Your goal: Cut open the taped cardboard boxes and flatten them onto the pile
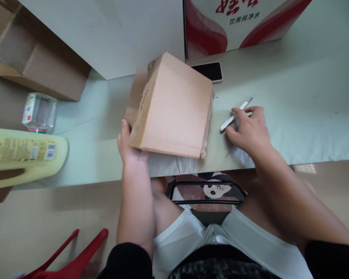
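A brown cardboard box (177, 108) is tilted on the table in front of me, with a torn, ragged right edge and a loose flap at its left. My left hand (130, 141) grips its lower left corner; some of the fingers are hidden behind the cardboard. To the right of the box, my right hand (250, 130) pinches a slim silver-white craft knife (227, 123) close to the tabletop. Its narrow grey tip points up and away from me. A crumpled pale piece (241, 157) lies under that hand, too covered to make out.
Behind the box lie a phone (211, 71), a white panel (119, 35) and a red-and-white carton (235, 27). At left are an open cardboard box (52, 69), a clear bottle (42, 112) and a yellow jug (46, 155). The pale cloth-covered table (308, 116) ends before my lap.
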Demonstrator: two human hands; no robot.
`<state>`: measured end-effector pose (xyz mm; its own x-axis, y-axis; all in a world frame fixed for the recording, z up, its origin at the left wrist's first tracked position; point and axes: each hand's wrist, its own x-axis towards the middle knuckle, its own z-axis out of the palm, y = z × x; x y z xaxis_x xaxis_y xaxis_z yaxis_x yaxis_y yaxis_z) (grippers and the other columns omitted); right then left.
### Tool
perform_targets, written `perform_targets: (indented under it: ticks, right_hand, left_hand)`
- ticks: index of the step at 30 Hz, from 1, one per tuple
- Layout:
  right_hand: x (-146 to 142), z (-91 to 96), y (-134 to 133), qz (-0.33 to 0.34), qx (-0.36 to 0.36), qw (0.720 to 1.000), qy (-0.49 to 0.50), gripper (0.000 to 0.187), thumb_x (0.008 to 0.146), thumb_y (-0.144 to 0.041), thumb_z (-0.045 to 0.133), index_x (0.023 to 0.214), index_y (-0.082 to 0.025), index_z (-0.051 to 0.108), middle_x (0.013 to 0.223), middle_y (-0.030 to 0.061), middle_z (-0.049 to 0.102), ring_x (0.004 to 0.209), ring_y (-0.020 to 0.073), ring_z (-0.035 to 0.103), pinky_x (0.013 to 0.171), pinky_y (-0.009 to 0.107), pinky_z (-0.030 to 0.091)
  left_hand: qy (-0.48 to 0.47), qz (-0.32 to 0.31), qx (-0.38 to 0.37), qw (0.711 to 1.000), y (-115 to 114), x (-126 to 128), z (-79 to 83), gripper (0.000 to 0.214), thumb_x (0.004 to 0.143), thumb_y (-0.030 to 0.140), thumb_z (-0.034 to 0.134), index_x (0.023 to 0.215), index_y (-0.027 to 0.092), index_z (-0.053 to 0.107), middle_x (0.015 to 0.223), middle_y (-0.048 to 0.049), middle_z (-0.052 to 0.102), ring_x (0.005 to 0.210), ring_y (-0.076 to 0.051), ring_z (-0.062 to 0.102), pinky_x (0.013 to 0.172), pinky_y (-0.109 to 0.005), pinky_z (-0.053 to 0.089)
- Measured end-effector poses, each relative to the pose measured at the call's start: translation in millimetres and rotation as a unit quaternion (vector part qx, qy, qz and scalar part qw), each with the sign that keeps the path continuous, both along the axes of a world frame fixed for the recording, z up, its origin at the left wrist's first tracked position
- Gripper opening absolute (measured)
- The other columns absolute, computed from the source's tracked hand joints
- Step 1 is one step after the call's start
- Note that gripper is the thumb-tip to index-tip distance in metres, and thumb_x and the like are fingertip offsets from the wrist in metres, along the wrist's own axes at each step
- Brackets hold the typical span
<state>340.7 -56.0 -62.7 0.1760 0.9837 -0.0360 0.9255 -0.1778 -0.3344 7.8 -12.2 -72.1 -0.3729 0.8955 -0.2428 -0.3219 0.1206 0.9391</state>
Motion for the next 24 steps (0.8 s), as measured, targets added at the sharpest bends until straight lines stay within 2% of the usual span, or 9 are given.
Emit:
perform_targets:
  ticks: [3, 6, 11, 15, 18, 20, 22, 24]
  right_hand:
    - [2, -11.1, 0, 0.04, 0.075, 0.996, -0.004, 0.052, 0.087, -0.035, 0.055, 0.135, -0.017, 0.063, 0.132, 0.0232, 0.048, 0.126, 0.0428, 0.048, 0.103, 0.063, 0.045]
    - [1, -18.6, -2, 0.081, 0.107, 0.991, 0.004, 0.046, 0.086, -0.033, 0.055, 0.128, -0.019, 0.068, 0.134, 0.0206, 0.051, 0.131, 0.0434, 0.047, 0.108, 0.065, 0.042]
    - [-6, -21.0, -7, 0.155, 0.107, 0.982, 0.028, 0.041, 0.085, -0.038, 0.057, 0.118, -0.022, 0.074, 0.146, 0.0153, 0.052, 0.146, 0.0496, 0.035, 0.115, 0.072, 0.032]
    - [-6, -23.0, -7, 0.214, 0.086, 0.97, 0.072, 0.047, 0.085, -0.048, 0.06, 0.124, -0.023, 0.072, 0.152, 0.0133, 0.049, 0.15, 0.0489, 0.031, 0.119, 0.072, 0.028]
    - [-6, -17.8, -4, 0.237, 0.096, 0.958, 0.129, 0.056, 0.088, -0.055, 0.058, 0.133, -0.023, 0.067, 0.15, 0.0161, 0.052, 0.148, 0.0444, 0.038, 0.122, 0.069, 0.028]
    - [-6, -10.0, -2, 0.24, 0.126, 0.945, 0.182, 0.054, 0.092, -0.056, 0.054, 0.134, -0.024, 0.066, 0.145, 0.0157, 0.058, 0.143, 0.0391, 0.047, 0.124, 0.065, 0.03]
    - [-7, -2.2, -2, 0.225, 0.156, 0.932, 0.238, 0.052, 0.095, -0.056, 0.052, 0.134, -0.025, 0.064, 0.139, 0.0147, 0.062, 0.135, 0.0354, 0.056, 0.119, 0.06, 0.04]
    - [-9, 1.5, -3, 0.199, 0.176, 0.919, 0.291, 0.055, 0.093, -0.06, 0.057, 0.135, -0.025, 0.062, 0.135, 0.0141, 0.066, 0.127, 0.0339, 0.062, 0.109, 0.055, 0.051]
  left_hand:
    - [-0.085, 0.008, 0.007, 0.996, 1, 14, 11.7, 0.022, 0.094, 0.036, 0.06, 0.097, 0.017, 0.071, 0.095, -0.0038, 0.079, 0.094, -0.018, 0.074, 0.09, -0.032, 0.06]
    - [-0.12, -0.003, -0.015, 0.993, 2, 27, 18.2, 0.014, 0.092, 0.025, 0.06, 0.09, 0.018, 0.072, 0.083, -0.0047, 0.077, 0.084, -0.018, 0.075, 0.079, -0.03, 0.06]
    - [-0.105, 0.025, -0.05, 0.993, 1, 30, 9.8, 0.009, 0.083, 0.024, 0.069, 0.077, 0.018, 0.067, 0.069, -0.0022, 0.072, 0.064, -0.015, 0.069, 0.062, -0.024, 0.056]
    - [-0.072, 0.031, -0.046, 0.996, 1, 29, 0.9, 0.017, 0.076, 0.031, 0.075, 0.075, 0.018, 0.064, 0.073, -0.0034, 0.07, 0.067, -0.016, 0.069, 0.063, -0.026, 0.054]
    - [-0.04, 0.057, -0.043, 0.997, 1, 31, -0.9, 0.022, 0.072, 0.032, 0.077, 0.085, 0.019, 0.066, 0.08, -0.0031, 0.071, 0.075, -0.017, 0.07, 0.07, -0.027, 0.055]
    - [-0.001, 0.078, -0.034, 0.996, 1, 33, 0.2, 0.03, 0.073, 0.032, 0.075, 0.099, 0.021, 0.066, 0.083, -0.0013, 0.07, 0.078, -0.017, 0.07, 0.068, -0.026, 0.054]
    - [0.059, 0.089, -0.029, 0.994, 0, 35, 2.2, 0.037, 0.074, 0.033, 0.073, 0.108, 0.024, 0.064, 0.083, 0.0004, 0.069, 0.075, -0.016, 0.069, 0.061, -0.023, 0.05]
    - [0.111, 0.073, -0.03, 0.991, -2, 36, 4.4, 0.036, 0.072, 0.033, 0.074, 0.106, 0.023, 0.065, 0.079, 0.0011, 0.067, 0.068, -0.014, 0.066, 0.055, -0.021, 0.046]
